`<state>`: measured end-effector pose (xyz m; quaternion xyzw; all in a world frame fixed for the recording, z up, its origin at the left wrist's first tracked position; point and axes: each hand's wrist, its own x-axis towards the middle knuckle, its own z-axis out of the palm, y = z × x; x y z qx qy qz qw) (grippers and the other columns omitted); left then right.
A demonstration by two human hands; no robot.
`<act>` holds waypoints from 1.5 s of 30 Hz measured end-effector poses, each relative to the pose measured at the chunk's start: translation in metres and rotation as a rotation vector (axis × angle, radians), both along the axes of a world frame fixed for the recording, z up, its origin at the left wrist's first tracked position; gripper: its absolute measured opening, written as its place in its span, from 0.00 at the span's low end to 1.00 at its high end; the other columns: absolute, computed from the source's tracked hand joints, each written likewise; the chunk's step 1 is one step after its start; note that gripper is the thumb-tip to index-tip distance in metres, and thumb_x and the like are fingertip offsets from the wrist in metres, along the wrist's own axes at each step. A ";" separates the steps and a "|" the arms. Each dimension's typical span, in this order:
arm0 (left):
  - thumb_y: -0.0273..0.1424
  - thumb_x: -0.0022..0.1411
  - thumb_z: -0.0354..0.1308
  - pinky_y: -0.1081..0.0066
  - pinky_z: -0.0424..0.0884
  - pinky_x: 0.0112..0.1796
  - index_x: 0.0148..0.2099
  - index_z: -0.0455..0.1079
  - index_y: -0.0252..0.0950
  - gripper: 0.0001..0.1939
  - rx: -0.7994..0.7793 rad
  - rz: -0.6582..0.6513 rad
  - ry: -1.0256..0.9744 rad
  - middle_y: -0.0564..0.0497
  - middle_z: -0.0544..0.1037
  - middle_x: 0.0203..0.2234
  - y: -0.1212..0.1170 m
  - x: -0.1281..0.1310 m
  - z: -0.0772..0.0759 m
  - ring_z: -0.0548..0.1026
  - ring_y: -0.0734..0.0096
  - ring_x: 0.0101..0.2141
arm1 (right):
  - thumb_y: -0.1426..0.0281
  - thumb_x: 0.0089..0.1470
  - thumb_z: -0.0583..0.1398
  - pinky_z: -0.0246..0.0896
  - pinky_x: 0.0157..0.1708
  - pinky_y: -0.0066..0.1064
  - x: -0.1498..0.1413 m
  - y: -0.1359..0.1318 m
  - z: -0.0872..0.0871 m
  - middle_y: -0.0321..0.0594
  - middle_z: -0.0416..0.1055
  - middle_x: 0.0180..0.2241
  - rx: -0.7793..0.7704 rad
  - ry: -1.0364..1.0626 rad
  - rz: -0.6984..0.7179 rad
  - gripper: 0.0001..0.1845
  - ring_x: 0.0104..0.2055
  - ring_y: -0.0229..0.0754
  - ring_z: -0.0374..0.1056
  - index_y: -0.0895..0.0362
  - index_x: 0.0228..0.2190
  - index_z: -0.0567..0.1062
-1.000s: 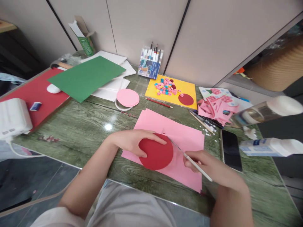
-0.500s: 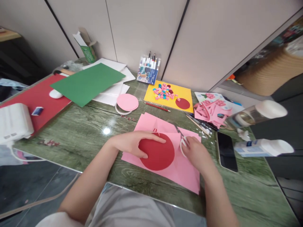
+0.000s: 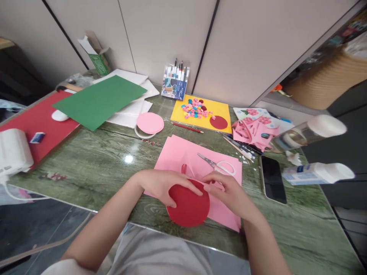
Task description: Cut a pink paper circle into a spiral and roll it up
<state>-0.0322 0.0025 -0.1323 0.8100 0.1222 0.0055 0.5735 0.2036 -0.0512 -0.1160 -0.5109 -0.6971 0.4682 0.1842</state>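
A red paper circle (image 3: 190, 208) is in my left hand (image 3: 163, 189), with the thumb and fingers spread over its upper left part and gripping it. My right hand (image 3: 229, 193) has its thumb and fingertips closed at the circle's upper right edge; whether pink paper is pinched there too is unclear. Below and behind them lie pink sheets (image 3: 174, 151). White-handled scissors (image 3: 213, 163) rest on the pink paper just beyond my right hand. A small curled red strip (image 3: 184, 168) stands beyond my left fingers.
Behind are pink paper circles (image 3: 150, 123), a red pencil (image 3: 187, 127), and yellow paper (image 3: 183, 100) bearing small coloured balls. To the right lie pink scraps (image 3: 254, 133), a phone (image 3: 273, 179) and a white bottle (image 3: 315, 173). Green paper (image 3: 100, 101) and a white power bank (image 3: 14, 151) sit leftward.
My right hand has let go of the scissors, which now lie on the pink sheets, and has come to the red circle's edge. The circle has moved towards me with my left hand.
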 end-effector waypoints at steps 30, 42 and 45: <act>0.30 0.55 0.60 0.70 0.72 0.42 0.42 0.77 0.40 0.11 0.049 0.889 -0.211 0.50 0.81 0.38 -0.013 0.025 -0.017 0.77 0.67 0.40 | 0.65 0.49 0.63 0.64 0.37 0.34 -0.003 0.004 -0.030 0.40 0.77 0.28 0.281 0.217 -0.684 0.07 0.33 0.43 0.71 0.56 0.25 0.77; 0.30 0.50 0.65 0.68 0.73 0.45 0.42 0.77 0.40 0.14 -0.021 1.000 -0.181 0.51 0.81 0.40 -0.011 0.027 -0.015 0.77 0.65 0.41 | 0.63 0.57 0.56 0.63 0.36 0.32 0.001 0.005 -0.023 0.39 0.76 0.30 0.265 0.206 -0.557 0.13 0.34 0.42 0.70 0.57 0.28 0.76; 0.32 0.48 0.66 0.66 0.73 0.46 0.43 0.77 0.40 0.16 -0.049 1.066 -0.216 0.50 0.80 0.41 -0.007 0.021 -0.015 0.77 0.63 0.42 | 0.62 0.61 0.49 0.62 0.39 0.34 0.017 0.011 -0.023 0.42 0.76 0.33 0.359 0.030 -0.522 0.19 0.37 0.44 0.70 0.57 0.33 0.76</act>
